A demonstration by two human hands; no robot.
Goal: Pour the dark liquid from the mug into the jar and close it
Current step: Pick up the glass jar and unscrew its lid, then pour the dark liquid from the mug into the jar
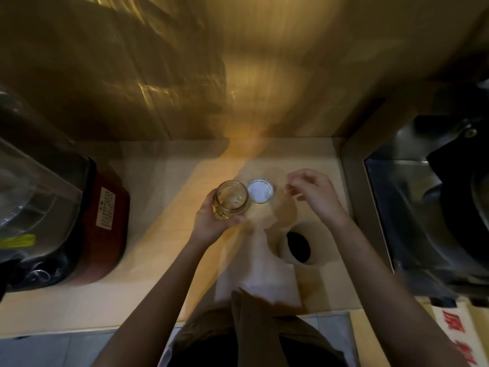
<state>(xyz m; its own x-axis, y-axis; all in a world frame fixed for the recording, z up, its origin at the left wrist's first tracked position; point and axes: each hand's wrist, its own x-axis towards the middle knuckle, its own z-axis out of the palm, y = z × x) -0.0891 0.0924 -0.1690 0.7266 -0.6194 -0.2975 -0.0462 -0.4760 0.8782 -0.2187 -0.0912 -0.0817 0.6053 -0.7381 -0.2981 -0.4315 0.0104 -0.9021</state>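
Note:
A clear glass jar [232, 197] stands upright and uncapped on the wooden counter; it looks empty. My left hand [211, 221] wraps around its near side. Just right of the jar lies a round white lid [260, 191], flat on the counter. My right hand [315, 192] hovers to the right of the lid, fingers loosely curled and apart, holding nothing I can make out. A beige mug [296, 246] with dark liquid inside sits nearer to me, below my right wrist.
A red and black appliance with a clear container [60, 218] fills the left of the counter [148, 181]. A metal sink [428, 207] with dark cookware lies to the right. A wooden wall rises behind. The counter's front edge runs near my body.

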